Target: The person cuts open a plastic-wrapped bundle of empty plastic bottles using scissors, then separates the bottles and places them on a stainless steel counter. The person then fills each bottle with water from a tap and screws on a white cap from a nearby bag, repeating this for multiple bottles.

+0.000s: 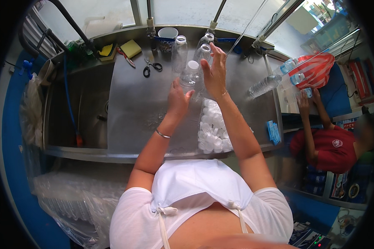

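Observation:
My left hand (178,101) is closed round the side of a transparent plastic bottle (189,79) with a white cap, upright over the steel counter (141,103). Just right of that bottle, my right hand (215,76) is raised with its fingers stretched out, and I see nothing in it. Behind my hands are an uncapped bottle (179,54) on the left and two more on the right, partly hidden by my right hand. A transparent bag of white caps (212,128) lies beside my right forearm.
Scissors (152,67), pliers (126,57) and a sponge (131,49) lie at the back left, near a sink basin (79,108). A filled bottle (264,86) and blue labels (273,132) are on the right. Another person (332,147) handles a bottle beside a red-striped bag (316,68).

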{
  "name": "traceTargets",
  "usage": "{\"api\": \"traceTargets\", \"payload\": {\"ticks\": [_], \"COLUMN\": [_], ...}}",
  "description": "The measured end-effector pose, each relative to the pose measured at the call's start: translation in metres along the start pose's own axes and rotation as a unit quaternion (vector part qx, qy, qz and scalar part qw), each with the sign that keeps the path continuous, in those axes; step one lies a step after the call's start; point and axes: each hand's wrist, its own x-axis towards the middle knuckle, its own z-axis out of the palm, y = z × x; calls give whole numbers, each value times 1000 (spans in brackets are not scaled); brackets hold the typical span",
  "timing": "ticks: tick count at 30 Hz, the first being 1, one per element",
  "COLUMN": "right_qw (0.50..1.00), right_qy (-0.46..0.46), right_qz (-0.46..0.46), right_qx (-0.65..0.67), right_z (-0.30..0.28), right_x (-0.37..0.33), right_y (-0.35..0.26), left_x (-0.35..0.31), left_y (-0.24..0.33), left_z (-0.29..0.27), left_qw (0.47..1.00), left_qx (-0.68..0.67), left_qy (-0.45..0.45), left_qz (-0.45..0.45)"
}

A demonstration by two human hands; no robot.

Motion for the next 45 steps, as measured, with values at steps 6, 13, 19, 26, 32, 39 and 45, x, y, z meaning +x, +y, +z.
{"api": "traceTargets", "payload": {"ticks": [6, 13, 19, 26, 32, 39, 45], "right_qw": [963, 973, 977, 972, 972, 809, 857], "right_qy": [-111, -173, -153, -127, -165, -297, -218], "right_qz": [245, 149, 149, 186, 164, 345, 434], "right_qx": [-27, -38, -17, 69, 39, 371, 173], "right_z": [3, -54, -57, -60, -67, -64, -49], "right_x": [-11, -21, -9, -7, 1, 1, 33], "right_y": [26, 30, 28, 24, 22, 36, 109], "left_x": [23, 42, 35, 7, 6, 22, 28], "left_y": [-47, -88, -74, -22, 15, 35, 24], "left_z": [-19, -18, -28, -52, -55, -20, -4], "left_qw": [999, 984, 994, 992, 998, 977, 669], "left_qx": [11, 88, 79, 73, -45, -46, -576], "left_qy": [35, 132, 80, 46, 6, -92, -345], "left_qz": [-33, 79, -3, -94, -51, 186, -318]}}
